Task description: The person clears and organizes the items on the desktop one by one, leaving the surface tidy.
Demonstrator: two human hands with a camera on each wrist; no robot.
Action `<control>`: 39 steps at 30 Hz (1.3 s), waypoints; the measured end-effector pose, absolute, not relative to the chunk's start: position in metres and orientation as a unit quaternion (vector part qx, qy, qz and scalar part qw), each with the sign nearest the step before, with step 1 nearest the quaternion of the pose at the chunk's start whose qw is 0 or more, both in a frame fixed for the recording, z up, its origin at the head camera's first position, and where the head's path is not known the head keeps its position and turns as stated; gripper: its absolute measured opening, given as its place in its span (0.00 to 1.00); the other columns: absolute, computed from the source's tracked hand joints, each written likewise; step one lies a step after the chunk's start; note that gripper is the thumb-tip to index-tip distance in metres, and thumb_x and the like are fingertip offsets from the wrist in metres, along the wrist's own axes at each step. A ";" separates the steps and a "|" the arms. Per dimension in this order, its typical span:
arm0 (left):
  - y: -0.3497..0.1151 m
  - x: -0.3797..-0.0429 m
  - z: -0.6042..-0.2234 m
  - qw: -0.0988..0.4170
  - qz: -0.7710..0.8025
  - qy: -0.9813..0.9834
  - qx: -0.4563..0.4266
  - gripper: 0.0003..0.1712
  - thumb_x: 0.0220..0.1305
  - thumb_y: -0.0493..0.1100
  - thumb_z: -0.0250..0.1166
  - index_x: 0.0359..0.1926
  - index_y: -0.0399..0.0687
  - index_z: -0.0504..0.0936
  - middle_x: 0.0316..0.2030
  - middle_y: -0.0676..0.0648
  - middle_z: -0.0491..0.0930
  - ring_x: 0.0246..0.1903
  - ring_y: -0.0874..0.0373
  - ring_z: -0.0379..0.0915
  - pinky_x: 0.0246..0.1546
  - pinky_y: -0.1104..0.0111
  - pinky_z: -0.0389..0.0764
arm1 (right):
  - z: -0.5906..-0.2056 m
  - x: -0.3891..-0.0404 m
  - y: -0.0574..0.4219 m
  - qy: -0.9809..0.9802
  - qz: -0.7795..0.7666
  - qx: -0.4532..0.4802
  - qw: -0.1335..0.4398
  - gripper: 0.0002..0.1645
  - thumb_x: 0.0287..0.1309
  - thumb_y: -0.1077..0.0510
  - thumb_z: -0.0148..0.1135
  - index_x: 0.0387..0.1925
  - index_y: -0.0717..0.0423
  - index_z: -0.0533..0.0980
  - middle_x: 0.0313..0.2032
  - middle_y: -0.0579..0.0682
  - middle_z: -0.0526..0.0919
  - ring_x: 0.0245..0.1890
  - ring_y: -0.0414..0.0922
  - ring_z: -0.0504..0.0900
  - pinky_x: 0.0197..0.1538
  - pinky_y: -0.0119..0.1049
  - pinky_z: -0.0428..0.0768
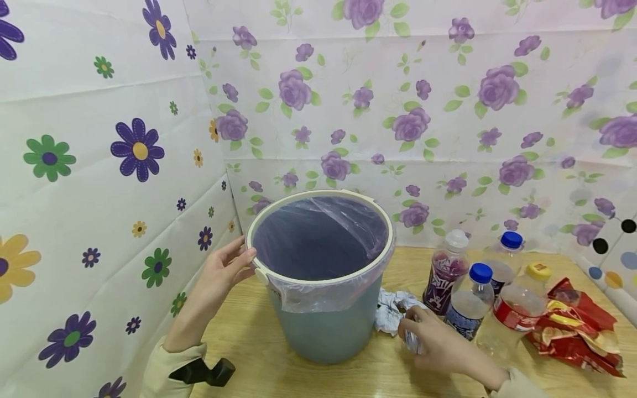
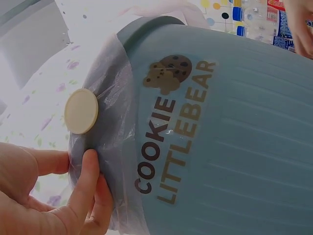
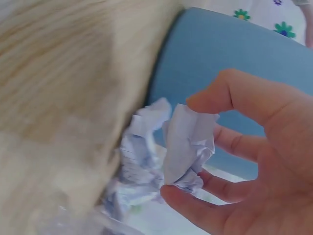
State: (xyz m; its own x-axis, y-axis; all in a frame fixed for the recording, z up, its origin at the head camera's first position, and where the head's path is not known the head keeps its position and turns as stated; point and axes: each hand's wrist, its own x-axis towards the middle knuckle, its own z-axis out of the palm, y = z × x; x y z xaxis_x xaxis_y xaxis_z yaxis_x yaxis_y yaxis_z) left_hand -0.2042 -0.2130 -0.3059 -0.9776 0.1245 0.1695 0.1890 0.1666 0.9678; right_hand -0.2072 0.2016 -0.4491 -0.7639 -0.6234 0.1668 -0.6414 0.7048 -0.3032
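Note:
A blue-green trash bin (image 1: pixel 325 331) with a cream rim (image 1: pixel 318 281) stands on the table, lined with a clear plastic bag (image 1: pixel 323 298) folded over the rim. My left hand (image 1: pixel 219 276) holds the bin's left edge, its thumb at the rim and its fingers on the bag-covered side, as the left wrist view shows. To the right of the bin, my right hand (image 1: pixel 438 340) pinches a crumpled piece of white paper (image 3: pixel 188 147) between thumb and fingers. More crumpled paper (image 3: pixel 139 156) lies beside it against the bin.
Right of my right hand stand a purple-labelled bottle (image 1: pixel 445 271), two blue-capped bottles (image 1: pixel 470 301) and a yellow-capped bottle (image 1: pixel 520 307). A torn red snack bag (image 1: pixel 579 331) lies at the far right. Flowered sheets (image 1: pixel 348 110) line the back and left side.

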 end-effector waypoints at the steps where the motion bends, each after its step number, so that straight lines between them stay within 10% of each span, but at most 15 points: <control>1: -0.213 -0.204 -0.306 0.025 -0.638 -0.763 -0.103 0.35 0.72 0.45 0.55 0.72 0.33 0.55 0.57 0.36 0.71 0.50 0.67 0.77 0.49 0.76 0.80 | -0.446 -0.206 0.202 -0.922 0.179 0.341 0.037 0.27 0.28 0.63 0.69 0.36 0.38 0.74 0.43 0.44 0.70 0.40 0.42 0.68 0.33 0.30 0.69; 12: -0.214 -0.204 -0.307 0.021 -0.642 -0.759 -0.107 0.34 0.72 0.44 0.55 0.72 0.32 0.55 0.56 0.37 0.72 0.48 0.69 0.77 0.49 0.76 0.81 | -0.422 -0.198 0.200 -0.905 0.179 0.343 0.179 0.28 0.30 0.62 0.73 0.38 0.38 0.74 0.46 0.44 0.72 0.47 0.43 0.73 0.42 0.41 0.78; 29: -0.214 -0.205 -0.305 0.017 -0.640 -0.762 -0.102 0.34 0.73 0.43 0.54 0.72 0.32 0.54 0.53 0.39 0.73 0.45 0.68 0.76 0.48 0.76 0.80 | -0.386 -0.197 0.203 -0.881 0.199 0.343 0.259 0.29 0.34 0.64 0.72 0.42 0.41 0.75 0.49 0.50 0.72 0.45 0.42 0.71 0.33 0.31 0.73; 39: -0.214 -0.204 -0.304 0.015 -0.641 -0.760 -0.106 0.34 0.73 0.43 0.54 0.72 0.31 0.54 0.51 0.44 0.75 0.42 0.69 0.77 0.48 0.76 0.81 | -0.358 -0.190 0.203 -0.873 0.236 0.322 0.281 0.29 0.39 0.65 0.74 0.46 0.45 0.76 0.55 0.56 0.71 0.52 0.54 0.74 0.41 0.51 0.81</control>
State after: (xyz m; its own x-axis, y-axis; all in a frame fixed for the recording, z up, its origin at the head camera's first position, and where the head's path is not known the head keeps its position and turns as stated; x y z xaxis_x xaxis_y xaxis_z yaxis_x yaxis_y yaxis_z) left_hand -0.2041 -0.2144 -0.3040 -0.9770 0.1420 0.1593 0.1809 0.1546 0.9713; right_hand -0.1902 0.2027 -0.3579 -0.6345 -0.4298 0.6425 -0.6947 0.6815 -0.2301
